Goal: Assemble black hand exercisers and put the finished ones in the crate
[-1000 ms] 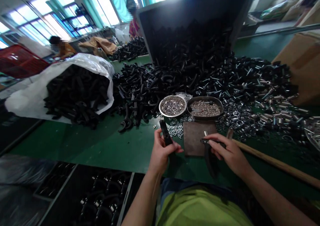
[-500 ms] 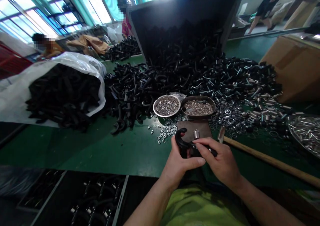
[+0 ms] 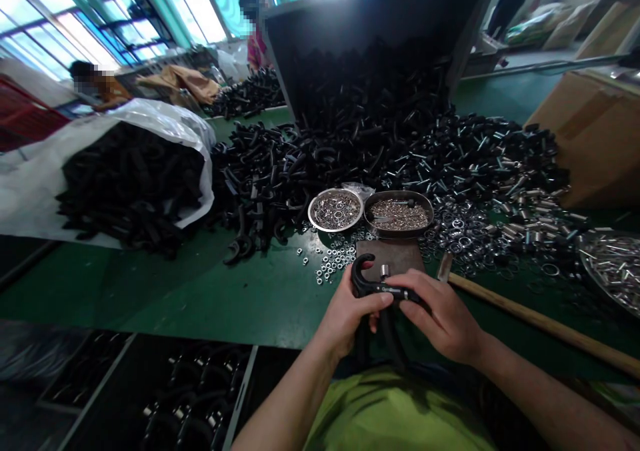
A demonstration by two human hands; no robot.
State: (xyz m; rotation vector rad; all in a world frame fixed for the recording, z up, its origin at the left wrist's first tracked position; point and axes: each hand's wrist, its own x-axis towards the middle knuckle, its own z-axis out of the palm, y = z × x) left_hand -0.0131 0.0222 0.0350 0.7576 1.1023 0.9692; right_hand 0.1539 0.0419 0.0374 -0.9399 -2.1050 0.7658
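Head view: at a green-topped workbench (image 3: 200,291), a worker's two hands have come together over a pair of black curved handles (image 3: 373,291). A second ago the hands were apart, each carrying its own piece; half a second ago they had met. Now the left hand (image 3: 347,314) is clamped around the hooked end and lower stems, while the right hand (image 3: 443,314) grips the crossing piece from above, fingers closed on it. The joined parts sit just above the near edge of a dark square plate (image 3: 387,254), a short threaded metal stud (image 3: 385,270) showing between the hands. It looks as if the two pieces are being mated into one unit.

The handles are matt black, rubbery-looking, bent like hooks. Behind lies a great heap of the same black parts (image 3: 350,151), spilling from a dark bin (image 3: 370,31). Two round metal dishes (image 3: 335,210) of bright small hardware stand just beyond the plate, with loose shiny washers (image 3: 333,261) scattered beside them. A wooden handle (image 3: 540,321) lies to the right.
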